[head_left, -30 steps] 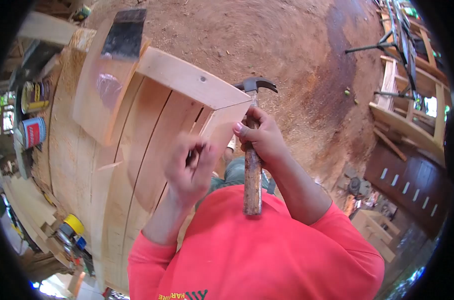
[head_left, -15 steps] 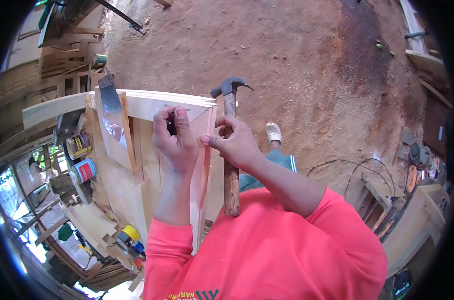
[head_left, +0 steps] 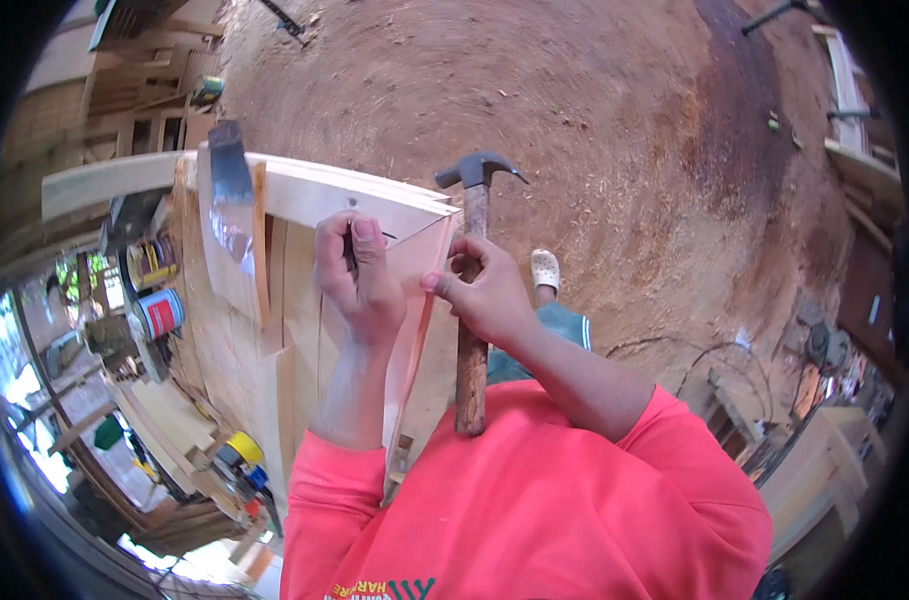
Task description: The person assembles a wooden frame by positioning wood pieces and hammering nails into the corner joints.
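Note:
My left hand (head_left: 360,275) is closed above the wooden frame, its fingers curled round small dark pieces that look like nails (head_left: 352,250), mostly hidden. Beside its thumb, a thin dark line shows near the mitred corner of the pale wooden frame (head_left: 310,190). My right hand (head_left: 490,295) is at the frame's right edge, thumb and forefinger pinched near the wood. Its curled fingers appear to hold the claw hammer (head_left: 472,375), whose handle runs beneath the hand towards my shirt. The hammer's dark head points away from me, past the frame's corner.
A handsaw (head_left: 231,190) rests across the boards at the left. Tins (head_left: 162,313) and a yellow tape roll (head_left: 243,447) sit beside the bench. A black cable (head_left: 675,345) loops over the dirt floor at right, near more timber (head_left: 825,460).
The view has shifted slightly, and the frame's corner and hammer appear farther right. Both hands keep nearly the same poses; the dark line by my left thumb sits lower.

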`<act>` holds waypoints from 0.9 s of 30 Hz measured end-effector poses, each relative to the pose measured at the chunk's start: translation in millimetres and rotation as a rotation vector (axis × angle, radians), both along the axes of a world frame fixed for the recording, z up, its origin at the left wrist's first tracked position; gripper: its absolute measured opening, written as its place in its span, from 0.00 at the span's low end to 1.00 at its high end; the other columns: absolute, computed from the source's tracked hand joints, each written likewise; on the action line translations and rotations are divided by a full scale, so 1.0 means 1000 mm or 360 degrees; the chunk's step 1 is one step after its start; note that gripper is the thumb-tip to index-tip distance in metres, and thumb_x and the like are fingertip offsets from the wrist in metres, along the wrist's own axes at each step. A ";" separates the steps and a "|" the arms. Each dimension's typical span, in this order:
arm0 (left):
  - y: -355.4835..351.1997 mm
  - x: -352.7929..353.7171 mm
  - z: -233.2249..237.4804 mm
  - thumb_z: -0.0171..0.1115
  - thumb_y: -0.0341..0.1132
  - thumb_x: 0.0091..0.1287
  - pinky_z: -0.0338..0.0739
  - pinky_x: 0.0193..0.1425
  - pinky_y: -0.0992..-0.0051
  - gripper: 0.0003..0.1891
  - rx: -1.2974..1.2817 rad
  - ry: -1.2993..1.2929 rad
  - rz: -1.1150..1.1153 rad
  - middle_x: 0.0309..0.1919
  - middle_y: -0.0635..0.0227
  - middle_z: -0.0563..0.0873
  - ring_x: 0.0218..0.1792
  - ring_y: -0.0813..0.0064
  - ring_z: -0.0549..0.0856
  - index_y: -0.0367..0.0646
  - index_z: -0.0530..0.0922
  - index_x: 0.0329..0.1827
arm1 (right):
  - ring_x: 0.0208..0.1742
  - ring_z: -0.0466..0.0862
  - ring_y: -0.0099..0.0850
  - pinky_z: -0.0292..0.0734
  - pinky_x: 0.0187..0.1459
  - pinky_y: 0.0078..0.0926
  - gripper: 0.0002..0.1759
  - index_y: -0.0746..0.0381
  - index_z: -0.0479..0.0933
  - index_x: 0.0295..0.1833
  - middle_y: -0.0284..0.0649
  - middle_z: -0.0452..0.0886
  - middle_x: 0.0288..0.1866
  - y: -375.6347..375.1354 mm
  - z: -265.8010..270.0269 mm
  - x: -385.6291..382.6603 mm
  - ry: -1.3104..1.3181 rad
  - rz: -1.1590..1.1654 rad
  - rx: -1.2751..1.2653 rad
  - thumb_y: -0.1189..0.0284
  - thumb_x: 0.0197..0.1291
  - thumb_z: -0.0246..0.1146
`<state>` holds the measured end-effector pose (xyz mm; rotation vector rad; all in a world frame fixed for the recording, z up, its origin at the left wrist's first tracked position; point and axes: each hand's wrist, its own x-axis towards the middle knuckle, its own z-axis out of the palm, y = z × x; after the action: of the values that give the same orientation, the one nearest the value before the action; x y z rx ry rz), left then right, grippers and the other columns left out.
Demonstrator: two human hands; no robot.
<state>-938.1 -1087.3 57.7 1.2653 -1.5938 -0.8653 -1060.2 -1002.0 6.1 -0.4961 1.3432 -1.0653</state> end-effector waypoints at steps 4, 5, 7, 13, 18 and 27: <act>0.009 0.023 0.020 0.55 0.39 0.83 0.63 0.32 0.80 0.11 0.0269 0.0596 0.0194 0.35 0.71 0.78 0.27 0.85 0.68 0.45 0.75 0.41 | 0.36 0.84 0.25 0.81 0.38 0.28 0.26 0.67 0.82 0.52 0.39 0.87 0.40 -0.001 0.009 -0.001 -0.0044 0.0027 0.0013 0.59 0.61 0.81; 0.015 0.037 0.024 0.55 0.39 0.83 0.63 0.31 0.80 0.11 0.0357 0.0740 0.0223 0.35 0.70 0.79 0.26 0.84 0.68 0.46 0.75 0.40 | 0.34 0.83 0.24 0.80 0.35 0.26 0.25 0.67 0.81 0.52 0.38 0.88 0.40 0.000 0.012 -0.001 -0.0111 0.0016 0.0026 0.59 0.63 0.80; 0.042 0.073 0.037 0.56 0.42 0.81 0.64 0.28 0.76 0.10 0.0731 0.1550 0.0313 0.32 0.70 0.80 0.22 0.81 0.68 0.48 0.75 0.41 | 0.30 0.80 0.19 0.77 0.30 0.22 0.23 0.66 0.81 0.52 0.34 0.85 0.36 0.004 0.008 0.003 -0.0038 -0.0035 -0.0043 0.60 0.66 0.78; 0.197 0.219 0.075 0.52 0.43 0.83 0.67 0.24 0.75 0.13 0.0763 0.2165 0.0350 0.27 0.74 0.74 0.21 0.79 0.70 0.50 0.71 0.37 | 0.25 0.74 0.18 0.74 0.25 0.23 0.26 0.65 0.79 0.51 0.28 0.74 0.29 0.020 0.015 0.038 -0.0021 -0.0397 0.0015 0.53 0.69 0.76; 0.337 0.336 0.061 0.46 0.43 0.86 0.69 0.21 0.78 0.15 0.0532 0.2188 0.0457 0.27 0.74 0.74 0.21 0.81 0.72 0.50 0.69 0.37 | 0.22 0.76 0.22 0.74 0.23 0.24 0.34 0.67 0.77 0.58 0.33 0.75 0.35 0.068 0.004 0.087 0.0268 -0.0468 -0.0265 0.47 0.66 0.76; 0.513 0.523 0.044 0.57 0.47 0.84 0.63 0.21 0.80 0.14 0.0728 0.1950 0.0609 0.31 0.72 0.79 0.21 0.84 0.70 0.50 0.74 0.39 | 0.23 0.75 0.24 0.75 0.23 0.26 0.35 0.58 0.67 0.72 0.34 0.75 0.37 0.286 0.037 0.223 0.0446 -0.0556 -0.0202 0.59 0.67 0.76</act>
<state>-415.5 -574.7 101.9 0.9204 -0.1847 -1.3950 -837.4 -715.7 43.6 -0.5305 1.6562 -1.4128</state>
